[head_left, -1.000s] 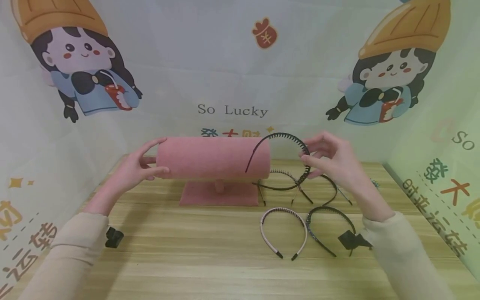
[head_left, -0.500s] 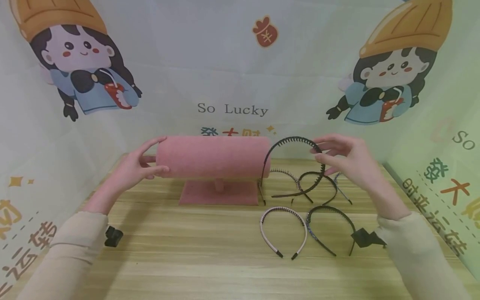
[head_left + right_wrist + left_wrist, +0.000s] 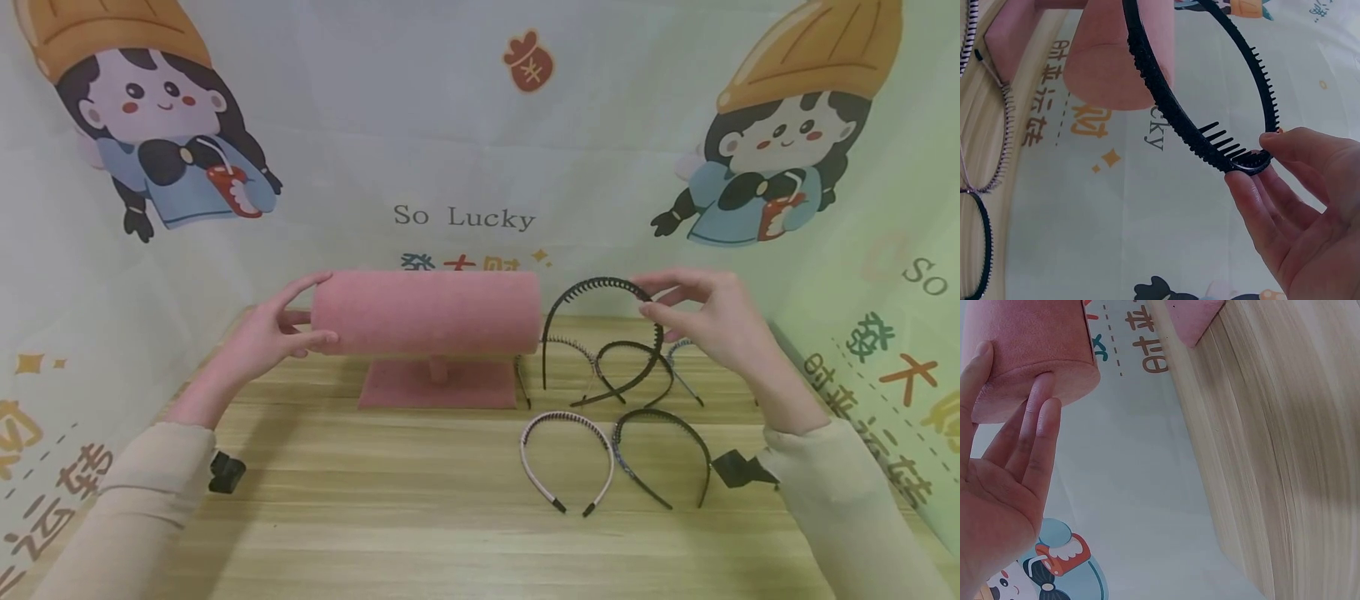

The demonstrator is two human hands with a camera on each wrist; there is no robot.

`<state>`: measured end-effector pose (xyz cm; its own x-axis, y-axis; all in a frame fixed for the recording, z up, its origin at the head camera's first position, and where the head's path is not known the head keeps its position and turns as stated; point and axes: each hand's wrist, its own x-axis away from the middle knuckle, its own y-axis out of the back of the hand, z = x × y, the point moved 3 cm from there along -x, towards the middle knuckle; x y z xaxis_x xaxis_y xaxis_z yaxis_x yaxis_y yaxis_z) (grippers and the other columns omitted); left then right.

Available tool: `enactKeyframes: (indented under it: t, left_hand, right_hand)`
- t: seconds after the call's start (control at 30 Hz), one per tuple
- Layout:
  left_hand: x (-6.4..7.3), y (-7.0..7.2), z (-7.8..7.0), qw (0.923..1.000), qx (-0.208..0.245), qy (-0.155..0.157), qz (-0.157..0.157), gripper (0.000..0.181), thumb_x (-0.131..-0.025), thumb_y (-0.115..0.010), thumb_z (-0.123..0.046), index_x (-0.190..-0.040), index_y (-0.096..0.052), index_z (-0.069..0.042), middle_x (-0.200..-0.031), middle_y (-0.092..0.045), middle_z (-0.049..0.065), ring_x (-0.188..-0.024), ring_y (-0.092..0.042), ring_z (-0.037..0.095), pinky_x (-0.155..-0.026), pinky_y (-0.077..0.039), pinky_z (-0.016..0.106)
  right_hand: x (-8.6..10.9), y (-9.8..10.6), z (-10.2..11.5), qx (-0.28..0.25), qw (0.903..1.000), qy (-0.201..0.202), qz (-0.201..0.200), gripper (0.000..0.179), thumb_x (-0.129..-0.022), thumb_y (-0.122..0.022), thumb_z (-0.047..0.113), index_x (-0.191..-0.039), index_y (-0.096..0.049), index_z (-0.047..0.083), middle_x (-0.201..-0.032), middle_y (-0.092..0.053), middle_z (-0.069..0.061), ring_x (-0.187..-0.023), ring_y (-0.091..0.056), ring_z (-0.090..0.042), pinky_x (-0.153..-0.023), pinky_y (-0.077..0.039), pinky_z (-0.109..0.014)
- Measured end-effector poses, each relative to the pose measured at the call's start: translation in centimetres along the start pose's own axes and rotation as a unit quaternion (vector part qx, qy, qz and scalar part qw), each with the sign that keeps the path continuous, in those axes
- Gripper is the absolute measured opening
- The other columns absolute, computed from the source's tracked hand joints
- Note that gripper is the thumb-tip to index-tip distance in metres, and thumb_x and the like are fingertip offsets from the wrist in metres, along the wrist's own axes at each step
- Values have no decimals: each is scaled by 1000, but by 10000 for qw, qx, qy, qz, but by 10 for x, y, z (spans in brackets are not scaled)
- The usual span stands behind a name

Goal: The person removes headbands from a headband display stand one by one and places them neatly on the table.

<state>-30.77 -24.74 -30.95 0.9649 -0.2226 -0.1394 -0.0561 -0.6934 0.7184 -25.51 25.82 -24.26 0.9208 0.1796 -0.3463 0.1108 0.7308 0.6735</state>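
Observation:
A pink velvety display stand (image 3: pixel 427 312), a horizontal roll on a short post and flat base, stands towards the back of the table. My left hand (image 3: pixel 266 333) grips the roll's left end, thumb and index finger on its side; in the left wrist view, other fingers touch the end face. To the right of the roll, my right hand (image 3: pixel 708 321) pinches a black toothed headband (image 3: pixel 551 333) and holds it raised. The right wrist view shows the headband (image 3: pixel 1166 103) between thumb and fingers, its teeth pointing inward and its ends towards the roll.
On the wooden table (image 3: pixel 375 517) lie a pale pink headband (image 3: pixel 522 458) and a black one (image 3: pixel 697 437) with bluish decoration. Behind them are more headbands, partly covered by the raised one. A printed cloth (image 3: pixel 465 150) hangs around the table.
My right hand has moved right and slightly down, carrying the black headband from overlapping the roll's right end to beside it. My left hand stays on the roll.

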Motion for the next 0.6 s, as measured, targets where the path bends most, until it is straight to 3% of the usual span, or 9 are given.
enactKeyframes:
  t: [0.13, 0.3, 0.47, 0.6]
  left_hand:
    - [0, 1, 1, 9999, -30, 97, -15, 86, -84, -74, -47, -152, -21, -52, -135, -61, 24, -93, -72, 25, -74, -56, 33]
    - [0, 1, 2, 9999, -135, 90, 35, 87, -84, -74, -51, -152, -19, -54, -134, -61, 24, -94, -73, 28, -77, -57, 38]
    - [0, 1, 3, 9999, -121, 35, 29, 87, -84, -74, -50, -151, -20, -54, -134, -61, 24, -94, -73, 29, -76, -56, 35]
    - [-1, 0, 3, 10000, -16, 12, 34, 86, -84, -74, -48, -151, -21, -53, -134, -62, 24, -95, -72, 29, -74, -56, 33]
  right_hand:
    - [0, 1, 0, 168, 9998, 108, -72, 33, -92, -71, 17, -125, -68, 15, -105, -74, -17, -61, -67, -12, -60, -57, -25]
    - [3, 4, 1, 428, 9973, 529, -279, 33, -90, -72, 13, -123, -70, 17, -108, -74, -12, -75, -63, 6, -59, -56, -23]
    - [9, 8, 2, 798, 9885, 1149, -566, 33, -86, -75, 7, -118, -72, 16, -111, -73, -5, -81, -57, 16, -59, -51, -15]
    - [14, 13, 0, 851, 9817, 1557, -687, 34, -84, -76, 3, -116, -73, 15, -109, -68, 20, -81, -57, 17, -59, -48, -11]
